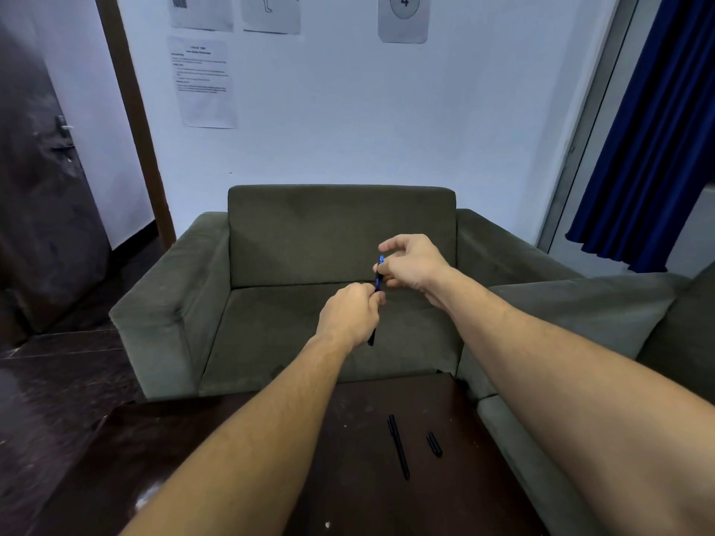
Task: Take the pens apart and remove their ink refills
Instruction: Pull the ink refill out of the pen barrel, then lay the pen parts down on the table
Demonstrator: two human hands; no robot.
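The left hand (354, 313) is gripping the lower barrel of the pen (378, 282) in mid-air, beyond the table (348, 485), while the right hand (410, 265) is pinching its blue upper end, likely bracing both halves for unscrewing.

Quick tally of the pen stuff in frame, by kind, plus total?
Pens: 2 (blue-and-black pen held by left hand and right hand; black pen on the table)
Short loose black piece, likely a cap: 1
Total: 3
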